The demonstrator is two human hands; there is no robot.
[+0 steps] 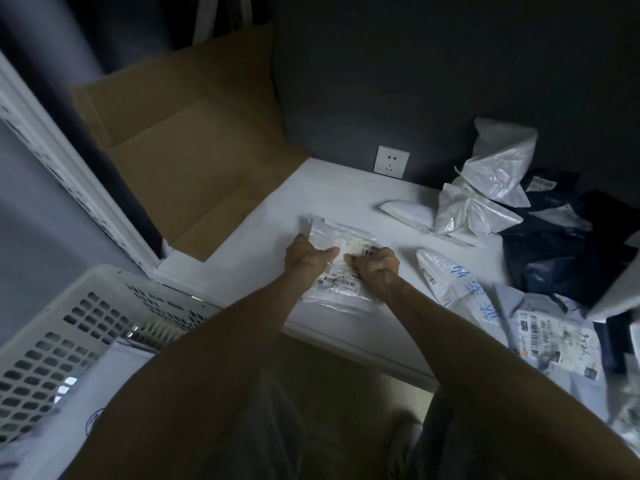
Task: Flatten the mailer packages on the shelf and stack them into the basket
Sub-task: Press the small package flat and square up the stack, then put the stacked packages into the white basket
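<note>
Head cam, near to far: the white perforated basket sits at lower left, right by the person, so dropping stuff in is easy. There's what looks like a flat white mailer in it. Just past that, the left hand and right hand are side by side, fingers curled and pinching a clear plastic mailer that lies on the white shelf. I'd guess they're squeezing it flat. Further right, a crumpled white mailer and dark blue mailers wait in a heap.
</note>
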